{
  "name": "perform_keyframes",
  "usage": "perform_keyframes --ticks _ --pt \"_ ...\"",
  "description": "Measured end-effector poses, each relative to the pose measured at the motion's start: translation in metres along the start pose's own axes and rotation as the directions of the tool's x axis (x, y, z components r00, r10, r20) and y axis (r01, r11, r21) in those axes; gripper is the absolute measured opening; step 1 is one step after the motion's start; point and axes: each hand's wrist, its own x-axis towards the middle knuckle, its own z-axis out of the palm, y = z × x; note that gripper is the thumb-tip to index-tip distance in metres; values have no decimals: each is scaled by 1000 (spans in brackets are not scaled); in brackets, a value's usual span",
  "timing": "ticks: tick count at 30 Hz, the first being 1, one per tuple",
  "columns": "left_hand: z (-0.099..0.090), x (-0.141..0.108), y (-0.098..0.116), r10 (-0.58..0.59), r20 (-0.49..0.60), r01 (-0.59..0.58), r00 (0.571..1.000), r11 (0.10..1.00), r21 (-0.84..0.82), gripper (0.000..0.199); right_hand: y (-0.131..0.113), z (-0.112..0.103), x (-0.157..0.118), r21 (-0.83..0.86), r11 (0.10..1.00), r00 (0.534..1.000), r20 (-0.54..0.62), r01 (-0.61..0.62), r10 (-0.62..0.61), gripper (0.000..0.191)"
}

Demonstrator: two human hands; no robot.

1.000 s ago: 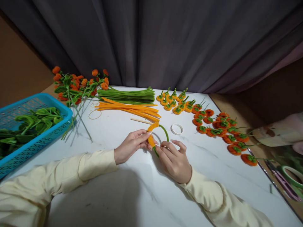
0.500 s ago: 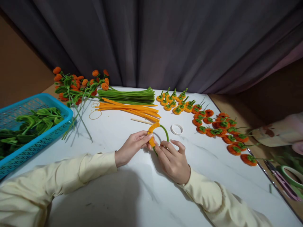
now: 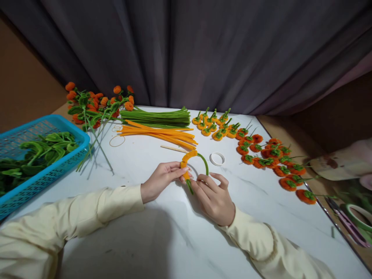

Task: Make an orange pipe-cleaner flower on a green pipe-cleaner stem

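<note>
In my left hand, thumb and fingers pinch a curved orange-yellow piece of bent pipe cleaner. A green pipe cleaner arches out of its top and curves down to my right hand, whose fingertips are closed on it; the exact grip is partly hidden. Below the orange piece, a short green end sticks out between my hands. A white ring lies just beyond my right hand, and a thin wooden stick lies behind the orange piece.
Green pipe cleaners and orange ones lie behind my hands. Yellow flower heads and orange ones stand to the right. A blue basket of leaves and stemmed orange flowers are left. Green tape lies far right.
The short green end below the orange piece now shows clear of my right fingertips, which have shifted slightly off it. My left hand keeps its pinch almost in place.
</note>
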Motion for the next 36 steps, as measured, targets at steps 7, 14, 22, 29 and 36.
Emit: perform_keyframes --ticks 7,14,22,29,36 --pt "2 0 3 -50 29 52 998 995 -82 21 0 0 1 -18 1000 1000 -5 -7 7 20" --pt "4 -3 -1 -80 -2 79 997 988 -133 23 -1 2 0 -32 999 1000 -18 -23 22 17" --pt "5 -3 -1 -39 10 40 999 996 -83 22 1 1 4 -52 997 998 2 -63 64 17" --pt "-3 2 4 -77 93 86 993 991 -106 31 2 2 1 -38 999 1000 5 -20 20 17" --pt "-1 1 1 -85 80 96 993 984 -148 30 1 2 2 -42 999 1000 -2 -29 29 18"
